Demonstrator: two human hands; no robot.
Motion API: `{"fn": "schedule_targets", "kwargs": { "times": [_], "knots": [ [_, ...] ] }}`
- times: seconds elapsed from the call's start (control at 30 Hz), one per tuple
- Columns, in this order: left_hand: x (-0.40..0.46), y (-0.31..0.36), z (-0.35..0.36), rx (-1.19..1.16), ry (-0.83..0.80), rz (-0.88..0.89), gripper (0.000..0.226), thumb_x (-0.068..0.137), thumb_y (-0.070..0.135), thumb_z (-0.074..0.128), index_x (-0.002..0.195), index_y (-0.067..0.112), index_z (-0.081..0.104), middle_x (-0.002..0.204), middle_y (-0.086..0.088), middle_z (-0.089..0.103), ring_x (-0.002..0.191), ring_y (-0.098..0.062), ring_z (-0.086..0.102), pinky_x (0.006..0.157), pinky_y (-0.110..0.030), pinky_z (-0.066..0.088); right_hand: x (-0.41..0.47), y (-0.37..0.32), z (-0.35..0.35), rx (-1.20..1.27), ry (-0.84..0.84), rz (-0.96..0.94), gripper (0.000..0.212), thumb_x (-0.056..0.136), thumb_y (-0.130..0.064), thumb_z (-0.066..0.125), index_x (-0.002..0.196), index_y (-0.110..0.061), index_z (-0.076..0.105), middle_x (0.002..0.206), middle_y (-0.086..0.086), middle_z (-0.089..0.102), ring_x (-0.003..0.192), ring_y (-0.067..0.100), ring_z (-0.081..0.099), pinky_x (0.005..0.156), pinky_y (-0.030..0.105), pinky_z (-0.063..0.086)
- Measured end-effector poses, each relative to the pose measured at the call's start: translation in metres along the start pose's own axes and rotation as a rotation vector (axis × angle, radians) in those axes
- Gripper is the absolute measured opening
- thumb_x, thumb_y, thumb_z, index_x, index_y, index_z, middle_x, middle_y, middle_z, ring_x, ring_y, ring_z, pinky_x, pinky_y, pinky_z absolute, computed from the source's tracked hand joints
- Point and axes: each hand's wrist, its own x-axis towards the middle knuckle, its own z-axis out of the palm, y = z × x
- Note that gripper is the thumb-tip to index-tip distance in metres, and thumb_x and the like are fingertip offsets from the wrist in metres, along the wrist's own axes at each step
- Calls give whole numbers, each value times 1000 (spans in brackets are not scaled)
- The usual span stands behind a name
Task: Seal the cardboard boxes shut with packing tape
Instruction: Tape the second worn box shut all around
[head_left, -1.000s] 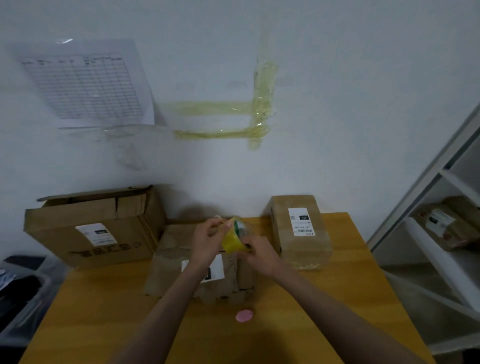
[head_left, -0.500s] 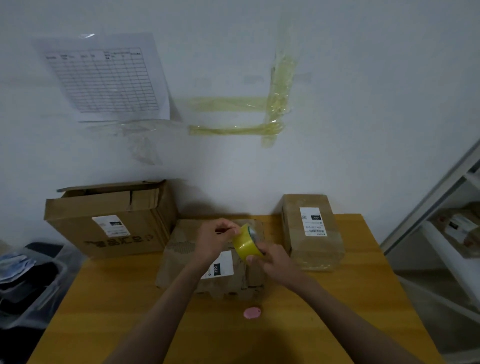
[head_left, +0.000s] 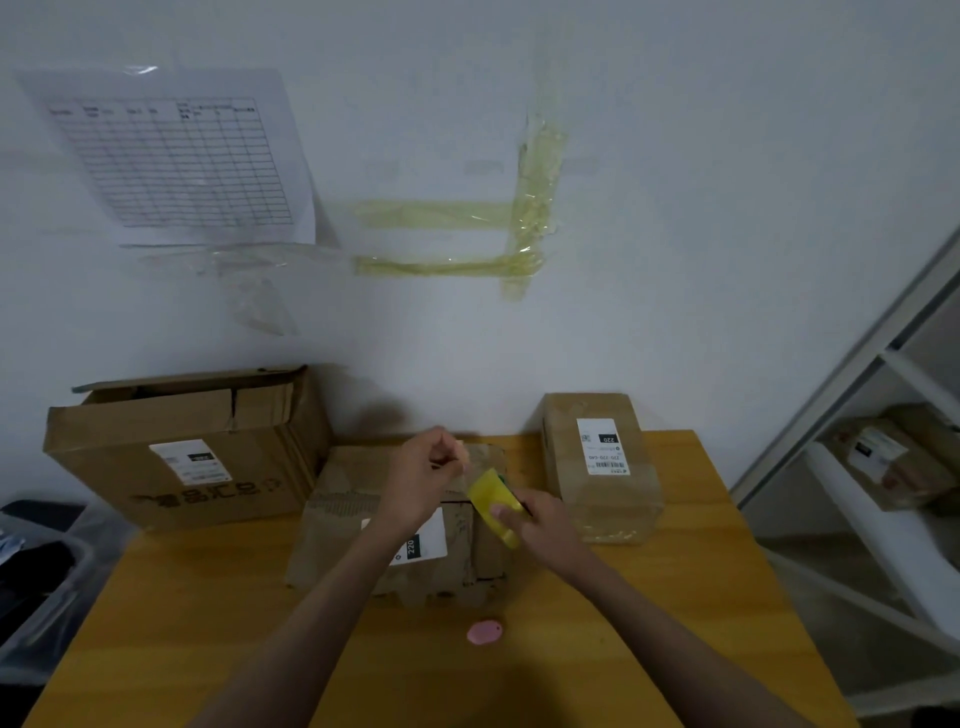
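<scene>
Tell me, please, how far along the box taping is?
Done: the right box looks wrapped in glossy tape. In hand: right hand grips the tape roll, left hand pinches its free end above the middle box. Left: the large box, flaps open.
</scene>
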Motion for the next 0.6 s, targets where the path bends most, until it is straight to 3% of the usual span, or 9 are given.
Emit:
{"fn": "schedule_targets", "kwargs": {
  "times": [0.1,0.23,0.3,0.37,0.43,0.53,0.6],
  "knots": [
    [3,-2,-3,57,-14,12,22,86,-2,74,80,13,59,85,-2,69,77,0,65,67,-9,48,-4,-10,-2,54,-47,32,23,99,-30,62,79,-19,63,70,-6,60,62,3,57,58,18,44],
    [5,-9,-12,146,-39,7,27,87,-4,71,80,16,55,95,-5,63,85,-10,63,63,-8,47,-8,-17,5,81,-62,57,35,94,-44,63,82,-12,66,73,5,67,67,20,67,60,34,49],
    [5,-11,-16,198,-55,10,23,89,-3,69,82,14,54,98,-4,61,85,-9,62,62,-7,46,-9,-23,8,121,-97,65,24,97,-37,63,84,-16,66,74,0,70,68,17,69,62,36,52],
    [7,-14,-20,232,-59,5,19,88,-6,68,83,8,56,89,-2,62,77,-4,59,60,-5,43,-11,-33,11,199,-200,57,11,100,-22,60,93,-18,67,81,-1,75,74,20,74,66,31,56],
    [12,-17,-26,258,-66,5,14,84,-7,70,85,2,59,78,2,62,71,-5,57,58,-4,39,-11,-41,14,232,-287,47,10,101,-14,57,105,-13,66,90,-3,76,81,20,74,69,27,55],
    [17,-23,-36,245,-61,8,15,80,-5,77,86,-1,64,74,9,63,69,-3,59,60,-8,42,-10,-45,17,247,-320,66,22,101,-15,55,121,-8,64,108,-2,73,97,17,70,82,28,55],
    [19,-25,-39,254,-61,22,15,80,-4,79,85,-1,65,72,11,64,67,4,61,61,-9,43,-11,-47,21,279,-321,87,24,103,-17,53,122,-6,63,105,-2,73,93,20,70,82,34,55]
  ]
}}
